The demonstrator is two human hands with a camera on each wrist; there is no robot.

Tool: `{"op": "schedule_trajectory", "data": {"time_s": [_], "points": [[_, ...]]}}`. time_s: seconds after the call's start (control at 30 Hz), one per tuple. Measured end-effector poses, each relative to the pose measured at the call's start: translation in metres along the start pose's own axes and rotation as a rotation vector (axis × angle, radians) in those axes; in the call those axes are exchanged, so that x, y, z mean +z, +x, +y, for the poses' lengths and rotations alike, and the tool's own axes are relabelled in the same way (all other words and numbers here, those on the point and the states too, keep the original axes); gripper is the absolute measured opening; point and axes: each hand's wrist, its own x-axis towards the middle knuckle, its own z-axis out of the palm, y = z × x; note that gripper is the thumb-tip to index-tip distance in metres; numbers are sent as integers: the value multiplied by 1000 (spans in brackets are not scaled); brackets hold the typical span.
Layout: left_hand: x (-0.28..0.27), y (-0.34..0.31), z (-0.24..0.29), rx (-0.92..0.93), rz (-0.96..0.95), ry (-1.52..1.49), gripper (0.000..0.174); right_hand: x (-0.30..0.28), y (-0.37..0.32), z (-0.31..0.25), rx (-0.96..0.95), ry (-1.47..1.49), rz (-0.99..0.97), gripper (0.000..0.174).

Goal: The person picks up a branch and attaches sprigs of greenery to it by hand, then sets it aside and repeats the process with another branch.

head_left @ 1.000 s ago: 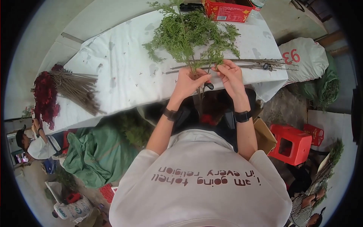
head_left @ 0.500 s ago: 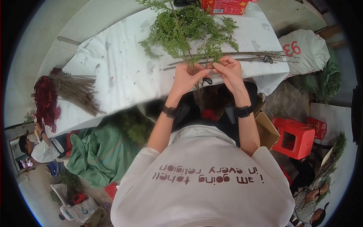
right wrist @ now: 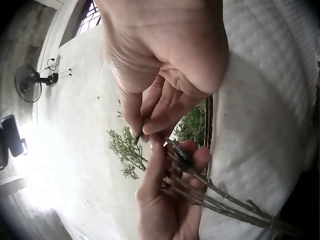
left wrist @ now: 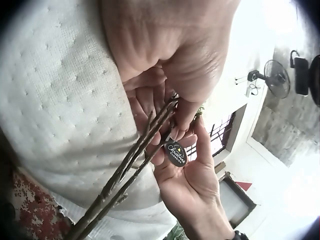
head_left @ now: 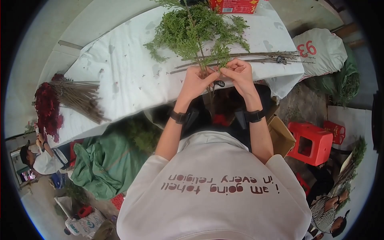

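Note:
My left hand [head_left: 196,83] grips the bare woody stems [left wrist: 132,162] of a leafy evergreen branch bunch [head_left: 182,36], which spreads over the white-covered table. A black oval tag [left wrist: 176,153] with pale lettering hangs at the stems, just below the left thumb. Close beside it, my right hand [head_left: 241,79] pinches a small green sprig [right wrist: 125,150] between thumb and forefinger. In the right wrist view the fingertips of both hands meet near the tag's loop. The leaves partly screen the left fingers from the head view.
Thin bare-stemmed branches [head_left: 260,58] with another dark tag lie behind the right hand. Dark red stems-and-blooms bundle [head_left: 47,104] rests at the table's left end. A red box [head_left: 234,6] stands at the back. Red stool [head_left: 310,142] and open carton [head_left: 280,136] are at the right.
The right fingers have drawn slightly closer to the left thumb. Both hands keep their hold on the stems and sprig, while the head view has shifted a little.

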Motion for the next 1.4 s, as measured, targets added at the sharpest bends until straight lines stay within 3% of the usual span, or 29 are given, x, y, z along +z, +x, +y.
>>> {"op": "schedule_trajectory", "data": {"time_s": [0.6,1.4], "points": [[-3,-1,-2,46,-13,-68,11,-1,1,0,26,112,90,15],[0,-3,1,35,8,-39,15,1,3,3,25,-14,104,15]]}}
